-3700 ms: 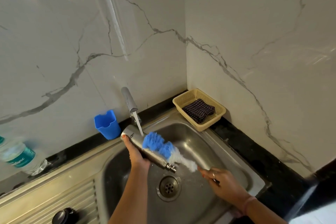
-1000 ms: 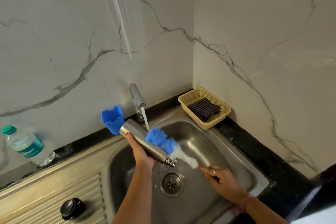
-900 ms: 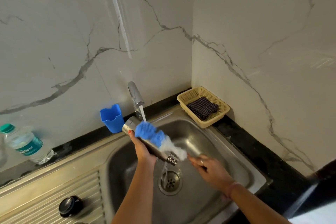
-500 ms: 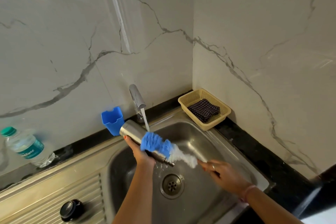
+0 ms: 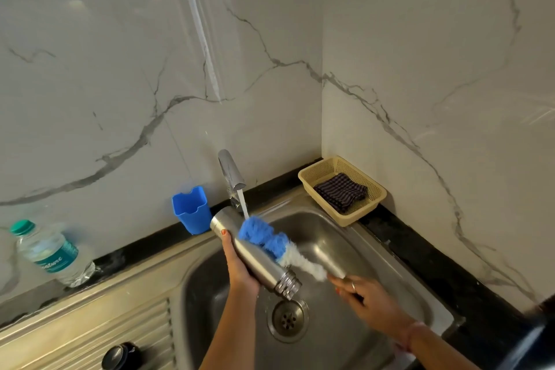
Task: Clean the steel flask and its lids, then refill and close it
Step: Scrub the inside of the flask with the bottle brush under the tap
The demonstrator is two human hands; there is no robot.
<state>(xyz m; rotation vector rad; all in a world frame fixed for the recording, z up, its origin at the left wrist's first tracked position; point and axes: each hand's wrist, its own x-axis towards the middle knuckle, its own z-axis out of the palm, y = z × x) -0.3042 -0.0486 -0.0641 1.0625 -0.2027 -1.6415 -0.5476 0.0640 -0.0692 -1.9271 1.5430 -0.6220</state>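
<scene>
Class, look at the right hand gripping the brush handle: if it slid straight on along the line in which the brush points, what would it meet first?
Probably the steel flask. The right hand points up-left along the brush, whose bristles lie against the flask's side, held by the left hand. Depth is unclear, so it might slide alongside it instead.

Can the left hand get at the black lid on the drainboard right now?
Probably not: the left hand grips the steel flask over the sink. The path to the black lid looks free.

Our left hand (image 5: 240,267) curls round the flask (image 5: 258,258), forearm reaching up from below. Our right hand (image 5: 365,299), ring on one finger, grips the brush (image 5: 270,240) handle.
</scene>
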